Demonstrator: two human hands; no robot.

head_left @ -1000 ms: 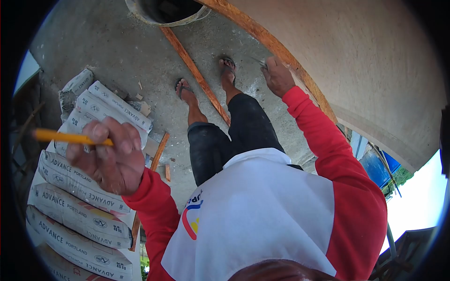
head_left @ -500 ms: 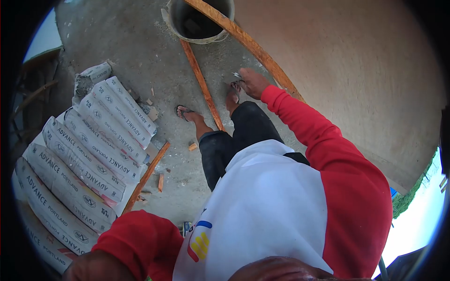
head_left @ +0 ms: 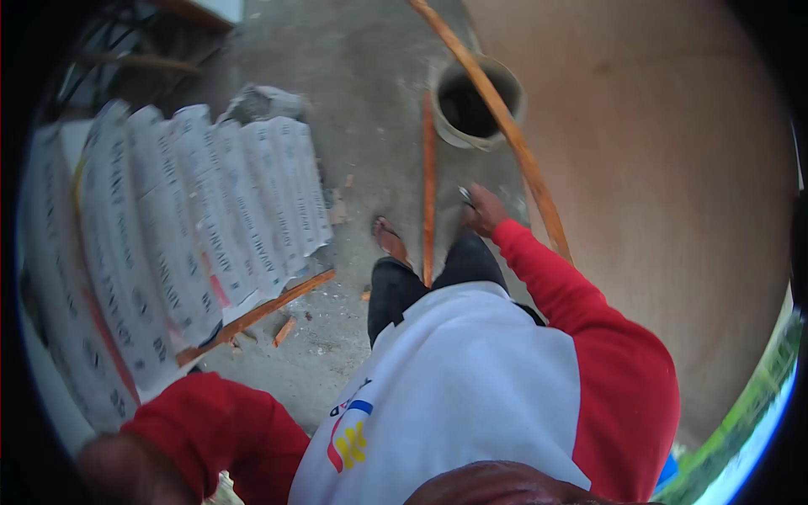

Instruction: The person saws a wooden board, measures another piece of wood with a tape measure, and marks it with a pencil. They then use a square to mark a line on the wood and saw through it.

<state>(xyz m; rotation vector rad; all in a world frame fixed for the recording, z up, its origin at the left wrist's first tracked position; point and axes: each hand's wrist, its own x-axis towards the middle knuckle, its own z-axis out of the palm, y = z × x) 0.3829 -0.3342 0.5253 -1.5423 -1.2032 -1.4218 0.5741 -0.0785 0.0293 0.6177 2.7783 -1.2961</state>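
Note:
My right hand point(head_left: 487, 210) is closed around a small pale, metallic-looking item point(head_left: 465, 195) whose kind I cannot make out. It hangs above my right leg, close to the curved wooden strip point(head_left: 515, 139). My left hand point(head_left: 130, 473) is a smeared shape at the lower left edge, below the cement sacks point(head_left: 181, 219); its fingers cannot be read. Beyond my right hand stands a bucket point(head_left: 441, 126) with a dark inside, and the curved strip passes across its top. Another wooden strip point(head_left: 429, 202) lies on the floor beside my feet.
The printed sacks stand in a row at the left, with a wooden strip point(head_left: 257, 317) along their near end. Wood scraps point(head_left: 284, 332) lie on the concrete floor point(head_left: 353, 109). A large plywood sheet point(head_left: 665, 168) fills the right side.
The camera view has turned, so the bucket now appears lower and farther right, and the sacks look more upright. My right hand still holds the small item. My left hand has become more blurred.

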